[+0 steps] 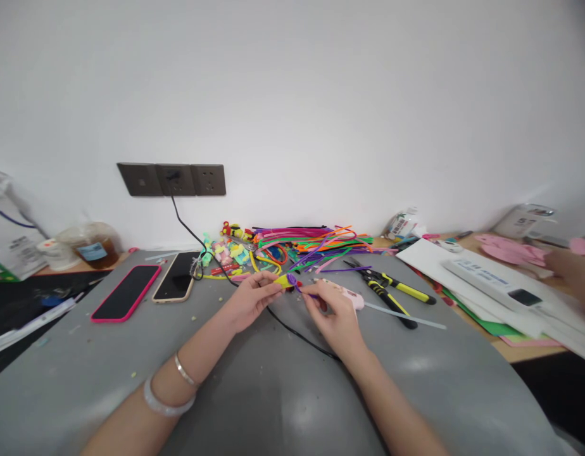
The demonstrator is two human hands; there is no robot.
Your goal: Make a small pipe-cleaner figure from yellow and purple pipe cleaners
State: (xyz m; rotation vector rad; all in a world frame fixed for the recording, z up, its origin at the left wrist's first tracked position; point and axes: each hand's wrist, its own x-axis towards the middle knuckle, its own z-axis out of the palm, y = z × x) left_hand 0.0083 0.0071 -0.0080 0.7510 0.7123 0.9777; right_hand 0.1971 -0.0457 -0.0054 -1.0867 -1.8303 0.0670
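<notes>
My left hand [252,301] pinches a small yellow piece with a purple coil [291,278], which looks wound from pipe cleaner. Close on its right, the fingers of my right hand [336,311] are closed on a purple pipe cleaner [299,288] that runs to the coil. Partly hidden behind my right hand lies a pale pink glue gun [353,297], with a translucent glue stick [409,315] poking out to the right. A black cord [292,330] passes beneath both hands.
Behind my hands lie a heap of coloured pipe cleaners [316,240] and small figures [233,250]. Yellow-black pliers [392,291] rest at right, near stacked papers [468,285]. Two phones [127,293] lie left, near a drink cup [95,250]. Another person's blurred hand [572,272] is far right.
</notes>
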